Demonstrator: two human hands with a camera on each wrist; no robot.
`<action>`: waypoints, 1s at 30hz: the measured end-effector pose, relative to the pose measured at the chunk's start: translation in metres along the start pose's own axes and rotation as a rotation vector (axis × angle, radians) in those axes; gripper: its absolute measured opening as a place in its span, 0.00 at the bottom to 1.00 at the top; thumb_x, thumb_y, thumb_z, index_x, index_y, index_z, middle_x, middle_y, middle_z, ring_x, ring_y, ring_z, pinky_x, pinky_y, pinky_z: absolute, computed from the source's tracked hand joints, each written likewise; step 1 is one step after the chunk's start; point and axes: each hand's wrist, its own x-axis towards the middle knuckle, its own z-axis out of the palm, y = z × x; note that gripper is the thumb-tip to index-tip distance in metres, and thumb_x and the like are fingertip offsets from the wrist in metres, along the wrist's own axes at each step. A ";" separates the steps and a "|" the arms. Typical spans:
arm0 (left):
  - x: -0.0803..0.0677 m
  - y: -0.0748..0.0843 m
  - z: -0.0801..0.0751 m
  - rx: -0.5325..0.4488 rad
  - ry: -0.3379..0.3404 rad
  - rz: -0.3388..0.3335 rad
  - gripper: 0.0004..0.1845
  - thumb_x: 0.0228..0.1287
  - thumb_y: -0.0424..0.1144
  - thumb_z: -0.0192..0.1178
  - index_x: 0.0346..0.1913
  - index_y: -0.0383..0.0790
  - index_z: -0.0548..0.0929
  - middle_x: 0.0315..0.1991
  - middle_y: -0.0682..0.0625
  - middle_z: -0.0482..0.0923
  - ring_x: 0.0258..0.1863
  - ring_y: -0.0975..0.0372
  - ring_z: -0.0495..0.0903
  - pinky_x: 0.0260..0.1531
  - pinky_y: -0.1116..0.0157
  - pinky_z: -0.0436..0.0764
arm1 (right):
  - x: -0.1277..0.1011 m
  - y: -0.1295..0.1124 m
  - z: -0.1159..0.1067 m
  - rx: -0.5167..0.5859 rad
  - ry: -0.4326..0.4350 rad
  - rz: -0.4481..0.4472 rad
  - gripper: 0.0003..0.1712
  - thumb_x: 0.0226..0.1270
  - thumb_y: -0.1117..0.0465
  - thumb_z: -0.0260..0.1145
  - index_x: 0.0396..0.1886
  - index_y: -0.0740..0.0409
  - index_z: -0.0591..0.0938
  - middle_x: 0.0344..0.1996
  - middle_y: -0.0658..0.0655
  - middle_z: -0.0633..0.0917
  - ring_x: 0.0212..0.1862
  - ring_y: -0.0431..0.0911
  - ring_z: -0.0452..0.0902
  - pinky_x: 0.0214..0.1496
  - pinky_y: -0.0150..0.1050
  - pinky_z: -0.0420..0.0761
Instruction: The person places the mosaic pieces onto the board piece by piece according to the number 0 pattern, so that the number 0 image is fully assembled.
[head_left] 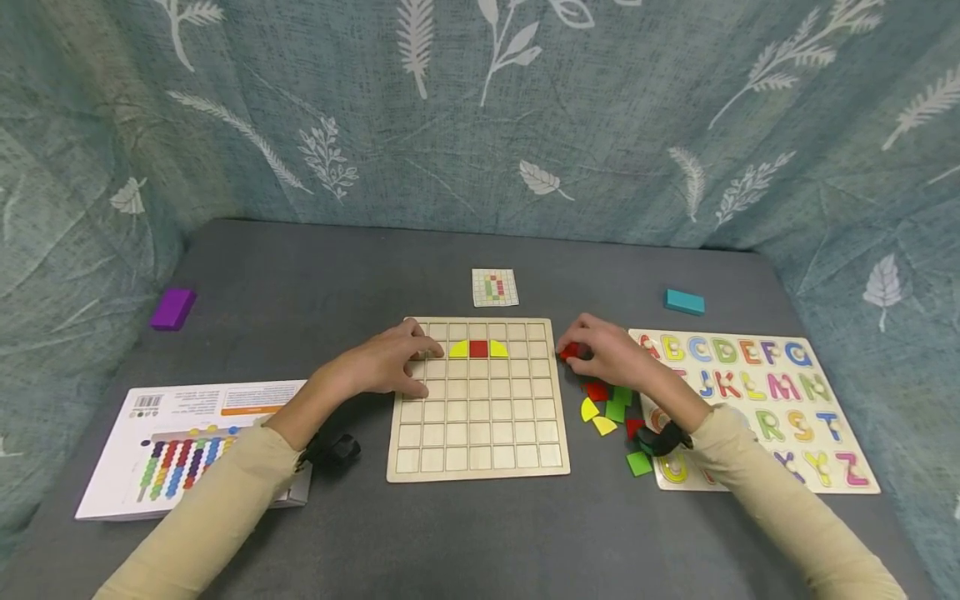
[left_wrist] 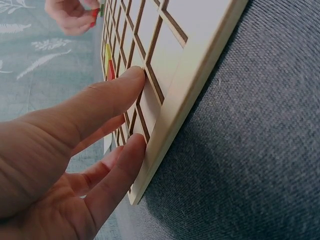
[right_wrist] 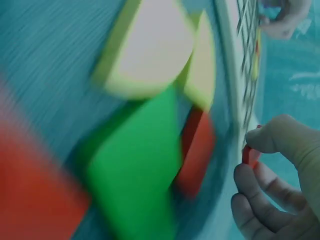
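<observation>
A wooden grid board (head_left: 480,433) lies on the grey table; its top rows hold a red square (head_left: 478,349) flanked by two yellow quarter pieces (head_left: 458,350). My left hand (head_left: 390,364) rests with straight fingers on the board's left edge (left_wrist: 165,135); the fingers (left_wrist: 107,100) press the cells. My right hand (head_left: 607,354) is just right of the board and pinches a small red piece (head_left: 569,351), also seen between thumb and finger as the red piece (right_wrist: 250,155). Loose red, green and yellow pieces (head_left: 611,408) lie beside that hand.
An alphabet puzzle board (head_left: 780,400) lies at the right. A pattern card (head_left: 495,287) sits behind the grid board. A teal block (head_left: 685,302) and a purple block (head_left: 172,309) lie farther back. A printed box (head_left: 180,442) lies at the left.
</observation>
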 end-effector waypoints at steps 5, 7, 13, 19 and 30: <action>0.001 0.001 0.000 0.003 -0.003 0.002 0.28 0.55 0.37 0.71 0.61 0.39 0.77 0.49 0.43 0.65 0.37 0.60 0.69 0.38 0.65 0.69 | 0.013 -0.025 0.009 0.040 0.051 -0.091 0.08 0.61 0.65 0.69 0.41 0.54 0.85 0.40 0.54 0.79 0.32 0.43 0.72 0.32 0.32 0.71; 0.002 0.002 0.000 0.011 -0.003 0.002 0.28 0.55 0.37 0.71 0.61 0.39 0.77 0.49 0.43 0.66 0.38 0.59 0.68 0.38 0.65 0.68 | 0.019 -0.034 0.014 0.063 0.054 -0.124 0.08 0.61 0.65 0.69 0.40 0.55 0.85 0.40 0.54 0.79 0.34 0.43 0.75 0.35 0.33 0.74; 0.001 0.001 0.000 0.025 -0.004 -0.004 0.28 0.56 0.37 0.71 0.61 0.39 0.77 0.48 0.43 0.66 0.37 0.59 0.68 0.38 0.65 0.69 | 0.035 -0.052 0.029 0.074 0.037 -0.171 0.07 0.62 0.65 0.68 0.40 0.55 0.85 0.40 0.53 0.80 0.38 0.41 0.80 0.39 0.33 0.79; -0.001 0.001 0.000 0.020 -0.003 0.003 0.29 0.56 0.37 0.71 0.61 0.39 0.77 0.49 0.43 0.66 0.36 0.59 0.70 0.38 0.65 0.70 | 0.042 -0.060 0.036 0.077 0.010 -0.148 0.08 0.61 0.65 0.68 0.40 0.52 0.85 0.40 0.52 0.80 0.39 0.41 0.80 0.41 0.32 0.78; -0.001 0.000 0.001 0.028 0.010 0.009 0.28 0.55 0.37 0.71 0.60 0.39 0.78 0.48 0.43 0.66 0.36 0.60 0.68 0.37 0.65 0.68 | 0.042 -0.063 0.039 0.064 -0.011 -0.162 0.08 0.62 0.65 0.67 0.41 0.52 0.85 0.41 0.52 0.80 0.37 0.41 0.77 0.41 0.33 0.77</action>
